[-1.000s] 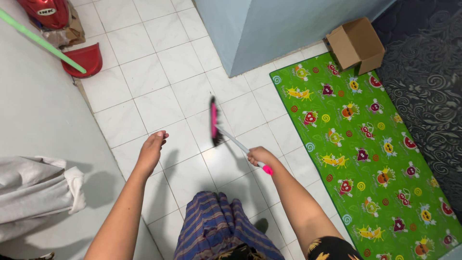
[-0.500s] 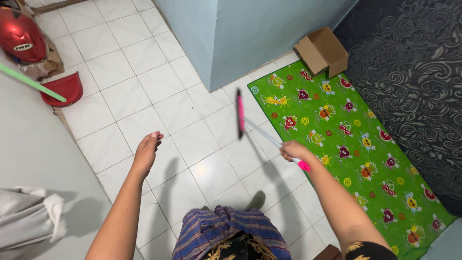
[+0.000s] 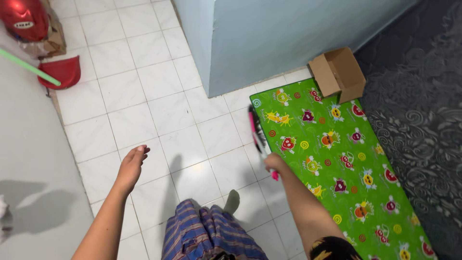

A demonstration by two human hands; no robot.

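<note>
Your right hand (image 3: pixel 275 162), just right of centre frame, was closed around the pink handle of the small brush (image 3: pixel 257 131), fingers wrapped tight with the handle's end poking out below your fist. The brush ran up and left from your hand, its dark bristle head sitting right along the left edge of the green patterned mat (image 3: pixel 337 159), where mat met white tiled floor (image 3: pixel 159 110). Your left hand (image 3: pixel 131 166) hung out at centre left, fingers loosely open and holding nothing, above the tiles.

To sweep well there, you wanted the bristles kept low and flat against that seam, with short strokes drawn away from the mat edge so the dirt came out onto the tile and not under the mat; a steady wrist mattered more than force, I'd judge.

Hard to read: whether the bristles actually touched the floor, I couldn't tell, as the head was thin and slightly blurred. Your thumb was hidden behind the fist. The open cardboard box (image 3: pixel 338 73) sat at the mat's top end beside the pale blue wall (image 3: pixel 288 38). At upper left the red dustpan (image 3: pixel 61 72) and a green pole (image 3: pixel 29 67) were partly cut off, and a red helmet (image 3: pixel 24 19) ran out of the corner.
</note>
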